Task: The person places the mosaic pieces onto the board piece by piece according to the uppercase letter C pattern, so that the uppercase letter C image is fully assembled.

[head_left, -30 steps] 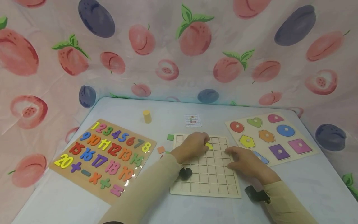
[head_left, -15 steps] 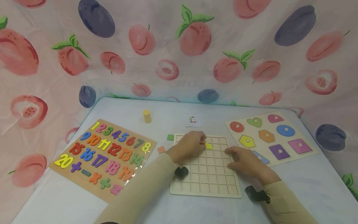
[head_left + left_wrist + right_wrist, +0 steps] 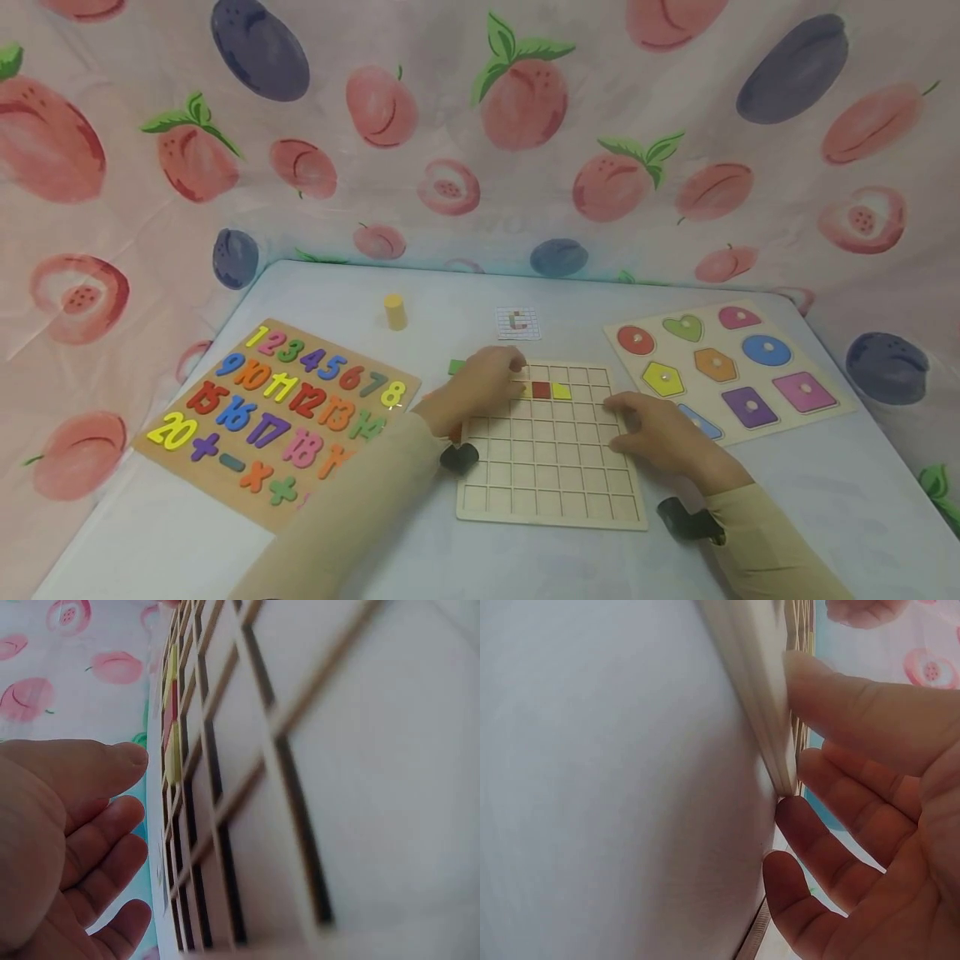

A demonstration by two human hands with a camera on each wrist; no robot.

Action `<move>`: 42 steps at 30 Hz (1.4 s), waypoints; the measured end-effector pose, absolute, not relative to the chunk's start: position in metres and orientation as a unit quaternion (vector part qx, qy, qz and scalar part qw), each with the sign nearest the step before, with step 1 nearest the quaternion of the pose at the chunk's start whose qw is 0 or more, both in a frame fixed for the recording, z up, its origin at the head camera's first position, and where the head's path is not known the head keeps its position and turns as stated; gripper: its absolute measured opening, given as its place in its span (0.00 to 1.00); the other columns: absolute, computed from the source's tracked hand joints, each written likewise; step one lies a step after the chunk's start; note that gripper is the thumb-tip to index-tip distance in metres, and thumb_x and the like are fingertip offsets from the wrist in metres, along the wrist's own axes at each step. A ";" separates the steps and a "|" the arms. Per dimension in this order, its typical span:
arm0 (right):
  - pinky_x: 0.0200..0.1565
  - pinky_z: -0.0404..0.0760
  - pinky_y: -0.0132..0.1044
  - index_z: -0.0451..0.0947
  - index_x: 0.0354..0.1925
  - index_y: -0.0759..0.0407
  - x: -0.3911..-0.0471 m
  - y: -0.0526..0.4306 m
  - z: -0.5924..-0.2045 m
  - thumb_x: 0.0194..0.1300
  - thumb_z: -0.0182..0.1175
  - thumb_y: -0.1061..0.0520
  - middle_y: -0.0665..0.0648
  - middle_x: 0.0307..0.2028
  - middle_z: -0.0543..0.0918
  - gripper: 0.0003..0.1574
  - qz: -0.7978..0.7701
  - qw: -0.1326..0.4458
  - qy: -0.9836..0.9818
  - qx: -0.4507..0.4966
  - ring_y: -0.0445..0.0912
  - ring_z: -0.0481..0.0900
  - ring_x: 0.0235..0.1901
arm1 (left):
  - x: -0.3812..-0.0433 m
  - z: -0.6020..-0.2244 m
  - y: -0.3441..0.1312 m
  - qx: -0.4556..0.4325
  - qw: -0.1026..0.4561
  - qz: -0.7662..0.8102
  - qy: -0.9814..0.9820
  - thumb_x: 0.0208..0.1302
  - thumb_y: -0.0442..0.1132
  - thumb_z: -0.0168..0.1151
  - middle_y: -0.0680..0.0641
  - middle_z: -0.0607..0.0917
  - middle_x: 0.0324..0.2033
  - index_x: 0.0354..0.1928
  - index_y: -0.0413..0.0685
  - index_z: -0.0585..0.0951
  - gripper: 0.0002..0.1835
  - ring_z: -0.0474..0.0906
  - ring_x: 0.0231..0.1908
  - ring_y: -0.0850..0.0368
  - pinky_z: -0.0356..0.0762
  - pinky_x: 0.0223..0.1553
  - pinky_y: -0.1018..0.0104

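Note:
A wooden grid board (image 3: 555, 458) lies on the white table. In its upper rows a red tile (image 3: 541, 390) sits with a yellow tile (image 3: 561, 391) on its right and another yellow tile (image 3: 528, 391) on its left, partly covered by my left hand (image 3: 483, 385). That hand hovers over the board's upper left, and the left wrist view shows its fingers (image 3: 109, 847) loosely bent with nothing between them. My right hand (image 3: 663, 433) rests at the board's right edge; in the right wrist view its thumb (image 3: 855, 701) and fingers touch the rim, spread and relaxed.
A green tile (image 3: 455, 367) lies left of the board, partly covered. A number board (image 3: 247, 500) is at left, a shape puzzle (image 3: 708, 400) at right. Behind stand a yellow cylinder (image 3: 395, 312) and a small pattern card (image 3: 517, 323).
My left hand has drawn back leftward across the board, letting go of the yellow tile and uncovering the red one. The right hand has stayed in place.

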State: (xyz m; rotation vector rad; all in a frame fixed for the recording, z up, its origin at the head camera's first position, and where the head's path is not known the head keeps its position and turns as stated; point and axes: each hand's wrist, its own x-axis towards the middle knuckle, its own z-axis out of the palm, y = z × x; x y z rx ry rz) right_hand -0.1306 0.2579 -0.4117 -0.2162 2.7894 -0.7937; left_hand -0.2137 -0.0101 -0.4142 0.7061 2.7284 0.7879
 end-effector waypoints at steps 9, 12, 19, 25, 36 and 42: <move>0.63 0.66 0.63 0.76 0.63 0.60 -0.131 0.259 -0.413 0.56 0.73 0.58 0.64 0.64 0.75 0.36 -0.273 0.119 0.952 -0.072 0.65 0.66 0.66 | -0.210 -0.410 -0.028 0.215 0.111 0.275 0.931 0.66 0.39 0.65 0.46 0.83 0.51 0.59 0.43 0.79 0.21 0.76 0.55 0.50 0.73 0.58 0.57; 0.63 0.66 0.63 0.76 0.63 0.59 -0.131 0.259 -0.413 0.56 0.73 0.58 0.65 0.64 0.74 0.36 -0.273 0.122 0.952 -0.067 0.65 0.66 0.66 | -0.209 -0.409 -0.034 0.210 0.112 0.273 0.932 0.66 0.39 0.65 0.47 0.82 0.51 0.59 0.43 0.78 0.20 0.76 0.55 0.51 0.74 0.58 0.57; 0.63 0.66 0.64 0.76 0.62 0.59 -0.130 0.257 -0.413 0.56 0.73 0.58 0.65 0.64 0.74 0.36 -0.270 0.120 0.953 -0.065 0.65 0.66 0.66 | -0.210 -0.412 -0.045 0.197 0.115 0.278 0.933 0.67 0.39 0.65 0.47 0.82 0.52 0.60 0.43 0.78 0.21 0.76 0.55 0.52 0.73 0.58 0.57; 0.63 0.66 0.63 0.76 0.62 0.60 -0.130 0.257 -0.413 0.56 0.73 0.59 0.65 0.64 0.75 0.36 -0.272 0.118 0.953 -0.069 0.65 0.66 0.66 | -0.211 -0.409 -0.058 0.180 0.110 0.271 0.939 0.66 0.39 0.65 0.46 0.82 0.54 0.60 0.43 0.78 0.21 0.75 0.53 0.51 0.73 0.59 0.56; 0.63 0.65 0.63 0.76 0.62 0.60 -0.130 0.257 -0.413 0.56 0.73 0.58 0.65 0.64 0.74 0.36 -0.270 0.119 0.953 -0.066 0.65 0.65 0.67 | -0.219 -0.413 -0.078 0.144 0.124 0.267 0.945 0.65 0.39 0.67 0.47 0.80 0.57 0.64 0.46 0.76 0.25 0.73 0.56 0.52 0.70 0.63 0.54; 0.63 0.65 0.63 0.76 0.62 0.60 -0.130 0.256 -0.412 0.55 0.73 0.58 0.65 0.64 0.75 0.36 -0.274 0.121 0.952 -0.066 0.65 0.65 0.67 | -0.224 -0.418 -0.084 0.154 0.119 0.256 0.947 0.66 0.37 0.66 0.45 0.80 0.59 0.64 0.43 0.76 0.25 0.72 0.63 0.49 0.66 0.66 0.54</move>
